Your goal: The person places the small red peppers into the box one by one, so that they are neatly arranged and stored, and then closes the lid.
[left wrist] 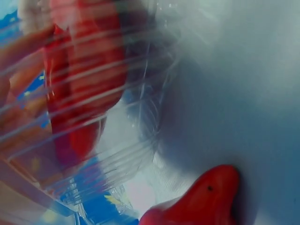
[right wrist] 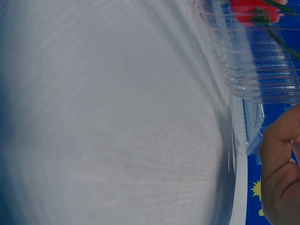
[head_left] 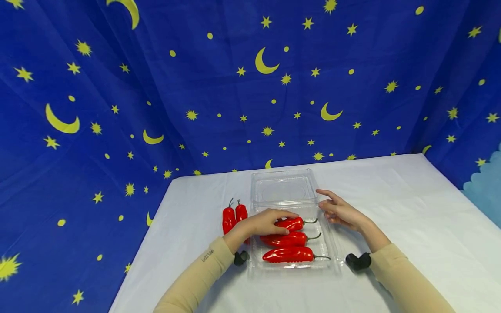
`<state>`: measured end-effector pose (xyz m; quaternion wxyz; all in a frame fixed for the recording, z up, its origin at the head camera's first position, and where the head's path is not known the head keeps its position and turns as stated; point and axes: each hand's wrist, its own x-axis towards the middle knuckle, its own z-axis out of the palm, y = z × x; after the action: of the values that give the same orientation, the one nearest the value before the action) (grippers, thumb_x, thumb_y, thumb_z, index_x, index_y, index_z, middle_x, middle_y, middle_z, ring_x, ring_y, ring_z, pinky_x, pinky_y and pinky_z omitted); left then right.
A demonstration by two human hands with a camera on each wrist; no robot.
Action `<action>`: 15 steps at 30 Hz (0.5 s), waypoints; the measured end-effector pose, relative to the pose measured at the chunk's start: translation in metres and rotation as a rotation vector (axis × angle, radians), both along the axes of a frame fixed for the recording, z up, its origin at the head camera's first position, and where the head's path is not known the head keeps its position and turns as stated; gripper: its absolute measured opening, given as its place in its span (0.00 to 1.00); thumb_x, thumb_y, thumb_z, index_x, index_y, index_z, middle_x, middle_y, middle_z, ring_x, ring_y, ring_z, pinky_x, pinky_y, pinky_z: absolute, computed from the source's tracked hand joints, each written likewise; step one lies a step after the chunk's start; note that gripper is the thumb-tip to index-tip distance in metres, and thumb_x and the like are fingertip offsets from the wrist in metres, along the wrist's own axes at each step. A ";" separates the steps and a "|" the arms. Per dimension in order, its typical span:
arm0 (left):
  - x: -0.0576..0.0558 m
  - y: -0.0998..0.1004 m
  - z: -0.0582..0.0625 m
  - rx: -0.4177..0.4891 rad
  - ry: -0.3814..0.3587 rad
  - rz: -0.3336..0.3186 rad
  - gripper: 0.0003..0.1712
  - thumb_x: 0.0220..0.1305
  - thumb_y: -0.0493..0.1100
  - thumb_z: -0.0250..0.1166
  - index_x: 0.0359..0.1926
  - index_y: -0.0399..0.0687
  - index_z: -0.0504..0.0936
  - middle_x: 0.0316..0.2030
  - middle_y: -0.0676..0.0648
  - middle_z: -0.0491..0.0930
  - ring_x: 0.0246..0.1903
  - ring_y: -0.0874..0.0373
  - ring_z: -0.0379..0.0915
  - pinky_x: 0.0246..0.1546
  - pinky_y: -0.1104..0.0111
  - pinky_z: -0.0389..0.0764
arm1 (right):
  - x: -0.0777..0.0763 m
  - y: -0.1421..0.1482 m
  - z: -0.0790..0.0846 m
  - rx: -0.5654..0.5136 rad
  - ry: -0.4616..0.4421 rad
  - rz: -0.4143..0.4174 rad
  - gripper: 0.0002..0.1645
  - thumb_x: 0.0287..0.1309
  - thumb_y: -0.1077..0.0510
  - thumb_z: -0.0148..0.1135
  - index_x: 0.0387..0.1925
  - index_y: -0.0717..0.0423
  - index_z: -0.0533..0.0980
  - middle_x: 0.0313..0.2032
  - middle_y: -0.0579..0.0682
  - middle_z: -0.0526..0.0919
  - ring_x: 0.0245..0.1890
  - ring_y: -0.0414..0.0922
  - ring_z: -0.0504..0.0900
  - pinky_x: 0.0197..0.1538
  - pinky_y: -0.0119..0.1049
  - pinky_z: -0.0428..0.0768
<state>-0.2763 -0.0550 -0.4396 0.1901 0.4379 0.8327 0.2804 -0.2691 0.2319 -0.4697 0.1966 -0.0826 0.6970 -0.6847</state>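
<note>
A clear plastic clamshell box [head_left: 328,243] lies unfolded on the table, three red chili peppers side by side in its base. My left hand [head_left: 266,221] reaches in over the base's left wall and grips the farthest pepper [head_left: 292,224] between thumb and fingers. Nearer to me lie the middle pepper [head_left: 285,239] and the front pepper [head_left: 289,254]. In the left wrist view, peppers [left wrist: 93,56] show blurred through the ribbed plastic wall. My right hand [head_left: 342,212] is beside the box's right edge near the hinge, index finger extended, holding nothing; whether it touches the plastic is unclear.
Two more red peppers [head_left: 228,220] lie left of the box, partly behind my left forearm. The box's clear lid [head_left: 283,189] lies flat on the far side. White cloth [head_left: 411,208] covers the table, and a blue star-patterned curtain [head_left: 219,95] hangs behind it.
</note>
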 end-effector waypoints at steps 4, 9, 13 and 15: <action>0.002 0.001 -0.001 -0.010 0.005 0.009 0.29 0.62 0.43 0.64 0.65 0.54 0.71 0.59 0.54 0.72 0.56 0.66 0.65 0.58 0.70 0.64 | 0.000 0.000 0.000 0.002 0.000 0.005 0.40 0.66 0.59 0.53 0.73 0.52 0.45 0.32 0.52 0.67 0.22 0.37 0.67 0.23 0.26 0.71; 0.003 0.002 0.000 -0.037 0.000 0.024 0.29 0.62 0.44 0.64 0.65 0.55 0.70 0.60 0.55 0.71 0.56 0.65 0.65 0.59 0.69 0.64 | 0.000 0.001 0.002 0.004 0.000 0.007 0.41 0.66 0.58 0.53 0.73 0.52 0.45 0.35 0.54 0.67 0.22 0.37 0.67 0.24 0.26 0.71; 0.003 0.003 0.000 -0.054 -0.022 0.045 0.29 0.62 0.45 0.64 0.65 0.58 0.70 0.59 0.56 0.71 0.56 0.65 0.66 0.58 0.68 0.65 | 0.000 0.001 0.002 0.011 0.004 0.012 0.41 0.66 0.58 0.53 0.73 0.53 0.44 0.36 0.54 0.67 0.23 0.37 0.67 0.24 0.27 0.71; 0.004 0.003 0.000 -0.059 -0.030 0.053 0.29 0.62 0.46 0.64 0.65 0.59 0.71 0.59 0.57 0.71 0.56 0.66 0.66 0.58 0.68 0.65 | 0.000 0.001 0.002 0.013 0.006 0.012 0.41 0.66 0.58 0.53 0.73 0.53 0.44 0.36 0.55 0.67 0.23 0.37 0.67 0.24 0.27 0.71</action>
<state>-0.2727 -0.0524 -0.4397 0.2079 0.4056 0.8491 0.2670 -0.2688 0.2331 -0.4677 0.1990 -0.0876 0.7015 -0.6787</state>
